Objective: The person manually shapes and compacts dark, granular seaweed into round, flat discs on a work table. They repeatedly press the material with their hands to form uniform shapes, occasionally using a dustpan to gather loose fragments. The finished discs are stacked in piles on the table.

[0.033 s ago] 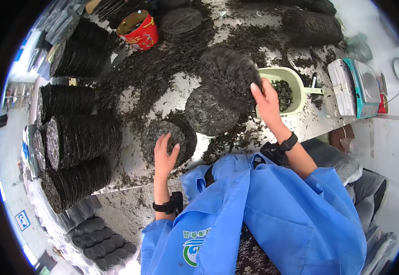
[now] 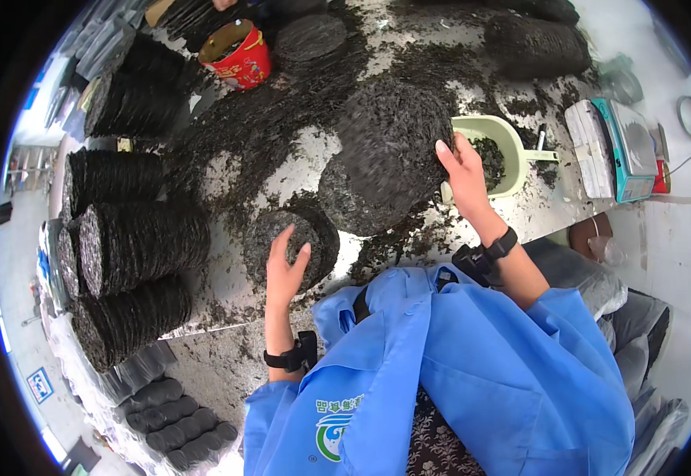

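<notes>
While my blue coat (image 2: 480,357) fills the nearest part of the view, my left hand (image 2: 284,274) is over a low stack of dark round sheets (image 2: 260,247), its grip loosely spread; whether the fingertips touch the top, I cannot tell. Slightly farther, a round pile (image 2: 353,204) lies on the worktop (image 2: 307,155). Above it, my right hand (image 2: 468,181) has hold of a dark disc (image 2: 393,131), its grip closed at the right edge; the disc is a little blurred and hides part of the pile. Just beside this hand is a pale green scoop (image 2: 514,151) containing dark flakes. To the left, rows of discs (image 2: 145,246) stand on edge. Farther are a teal scale (image 2: 637,149) and a red bucket (image 2: 244,67).
</notes>
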A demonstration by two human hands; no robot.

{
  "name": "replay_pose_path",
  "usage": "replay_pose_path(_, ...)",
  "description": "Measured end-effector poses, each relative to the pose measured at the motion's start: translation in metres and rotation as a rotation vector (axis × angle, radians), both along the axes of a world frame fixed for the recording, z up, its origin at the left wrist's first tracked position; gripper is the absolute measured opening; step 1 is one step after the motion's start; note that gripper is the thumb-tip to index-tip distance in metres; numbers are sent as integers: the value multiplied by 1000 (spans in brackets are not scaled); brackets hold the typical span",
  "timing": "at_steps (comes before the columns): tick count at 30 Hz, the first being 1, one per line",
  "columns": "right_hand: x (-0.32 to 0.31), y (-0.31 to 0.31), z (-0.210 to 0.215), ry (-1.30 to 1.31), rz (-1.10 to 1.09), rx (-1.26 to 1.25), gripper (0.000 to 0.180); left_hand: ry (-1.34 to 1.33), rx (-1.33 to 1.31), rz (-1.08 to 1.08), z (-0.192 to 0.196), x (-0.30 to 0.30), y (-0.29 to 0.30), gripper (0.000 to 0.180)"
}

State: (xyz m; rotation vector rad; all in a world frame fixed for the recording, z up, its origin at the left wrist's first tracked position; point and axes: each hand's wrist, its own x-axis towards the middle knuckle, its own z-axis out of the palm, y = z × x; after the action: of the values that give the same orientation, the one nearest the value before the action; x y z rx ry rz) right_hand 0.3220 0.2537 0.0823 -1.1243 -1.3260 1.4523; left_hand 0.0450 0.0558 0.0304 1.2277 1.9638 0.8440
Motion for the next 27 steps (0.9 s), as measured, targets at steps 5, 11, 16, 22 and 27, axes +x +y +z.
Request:
replay_pose_path(5,3,-4,-15,567,45,-472,22,-945,110,148,44,40,46,66)
replay_pose_path(11,-4,-17,-7,608,95,-514,22,-1129,174,280,22,41,49,46)
replay_pose_path(16,-28,-36,5,664,86,-567,26,-1399,381,157,44,68,48,42)
replay_pose_path(22,-43,-30,8,-523,-18,916,30,-1499,272,367,45,70,48,45)
replay_pose_path(27,-44,-31,11,-506,389,1059,15,-1480,252,348,46,72,48,42)
